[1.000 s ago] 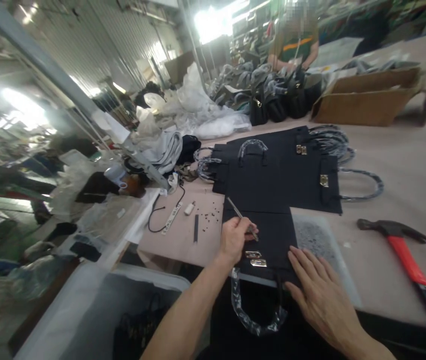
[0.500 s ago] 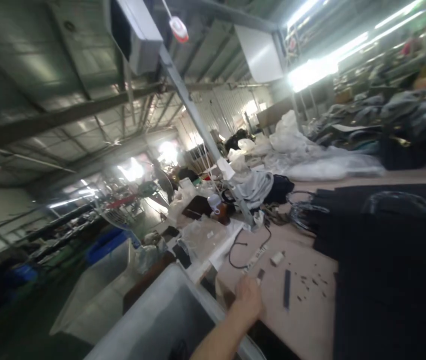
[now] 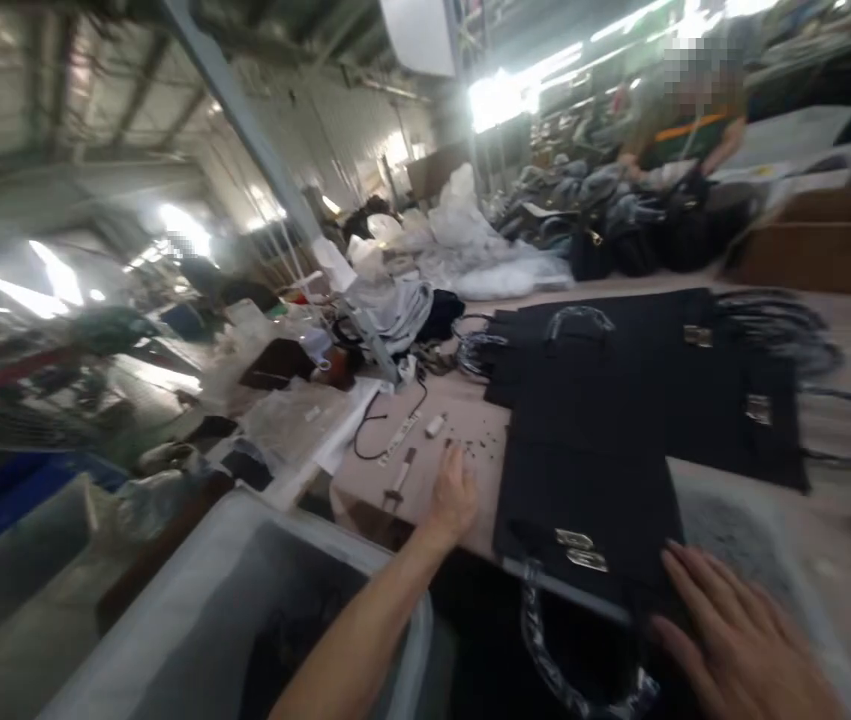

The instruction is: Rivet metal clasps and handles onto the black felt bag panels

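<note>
My left hand (image 3: 456, 495) is over the pale tabletop (image 3: 365, 490), its fingers closed around a dark flat strip (image 3: 449, 444); only the tip shows. To its left lies a small tool (image 3: 401, 478) with a dark end, its kind unclear. Beyond the fingertips are a white block (image 3: 436, 426) and several dark scraps (image 3: 483, 442). My right hand (image 3: 740, 630) rests open, fingers stretched, at the right edge of a black bag panel (image 3: 590, 470). Two metal fittings (image 3: 581, 551) sit on that panel. A plastic-wrapped handle (image 3: 545, 640) hangs at its near edge.
More black panels (image 3: 732, 390) and wrapped handles (image 3: 777, 330) lie farther back. A pale bin (image 3: 245, 570) stands at the left, below table height. A slanting metal post (image 3: 267, 150) rises behind. Across the table, a person (image 3: 687, 130) is beside piled bags and a brown box (image 3: 822, 240).
The view has swung right and down. My left hand has left the small tool and moved right onto the dark strip. My right hand has come into view on the black panel.
</note>
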`<state>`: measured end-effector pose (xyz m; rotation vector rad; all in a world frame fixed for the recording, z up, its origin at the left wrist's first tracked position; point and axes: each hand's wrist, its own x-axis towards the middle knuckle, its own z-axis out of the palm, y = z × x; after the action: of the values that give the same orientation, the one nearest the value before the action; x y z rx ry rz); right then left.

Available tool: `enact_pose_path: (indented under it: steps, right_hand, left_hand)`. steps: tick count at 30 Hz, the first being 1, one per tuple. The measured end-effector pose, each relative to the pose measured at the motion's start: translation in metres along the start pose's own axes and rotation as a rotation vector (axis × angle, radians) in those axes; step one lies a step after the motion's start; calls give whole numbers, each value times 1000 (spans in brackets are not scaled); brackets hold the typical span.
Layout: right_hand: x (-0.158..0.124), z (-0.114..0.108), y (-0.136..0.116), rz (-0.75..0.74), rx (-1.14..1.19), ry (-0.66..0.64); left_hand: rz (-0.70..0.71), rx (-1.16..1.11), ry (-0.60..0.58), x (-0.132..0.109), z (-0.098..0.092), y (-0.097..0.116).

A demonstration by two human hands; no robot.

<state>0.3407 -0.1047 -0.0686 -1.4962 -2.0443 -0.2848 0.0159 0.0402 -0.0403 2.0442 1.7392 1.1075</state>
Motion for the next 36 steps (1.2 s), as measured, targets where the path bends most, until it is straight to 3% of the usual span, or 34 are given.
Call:
enact_pose_path:
  steps: [3, 7, 12, 18, 22, 29, 36]
  right_hand:
    - [-6, -16, -3, -27, -105, -54]
    - [5, -18, -9, -28, -126, -53]
    - [5, -21, -10, -23, -113, -57]
    - [5, -23, -11, -35, -138, -68]
    - [5, -22, -11, -31, -129, -68]
    - [3, -24, -11, -40, -167, -91]
    - [5, -27, -11, -51, -185, -108]
  left_hand:
    - [-85, -48, 32, -15, 18, -12]
    - [-92, -42, 35, -24, 23, -33]
    - [15, 68, -60, -16, 14, -51]
    - [-16, 141, -68, 6, -12, -77]
    - [17, 171, -72, 13, -14, -74]
    - [115, 137, -124, 28, 30, -47]
    - [108, 96, -152, 71, 44, -59]
